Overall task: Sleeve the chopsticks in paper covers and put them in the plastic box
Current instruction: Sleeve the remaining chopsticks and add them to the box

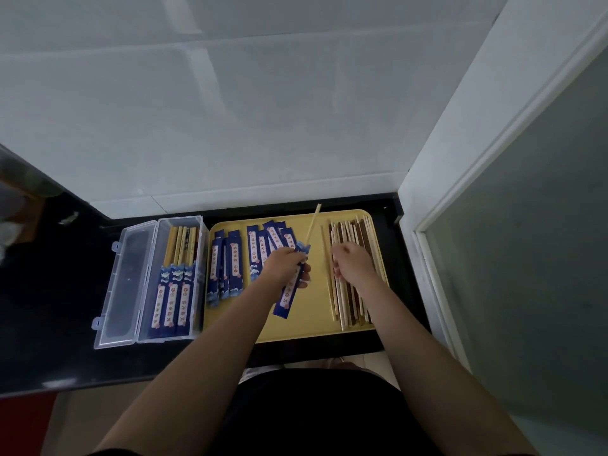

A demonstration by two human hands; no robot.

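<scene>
A dark blue printed paper cover (289,287) with one pale wooden chopstick (312,223) standing out of its far end was gripped in the left hand (284,268), its long axis running near to far over the yellow plastic tray (306,327). The right hand (353,264) was laid, fingers curled, on the loose pile of pale and brown chopsticks (350,302) just to the right; whether one was pinched could not be told. The clear plastic box (174,281), part filled, was set to the left.

A black countertop (65,284) ran beneath a white tiled wall (230,110). A yellow tray (309,327) lay at its right end, beside a white door frame (460,153) with a frosted glass panel (543,241).
</scene>
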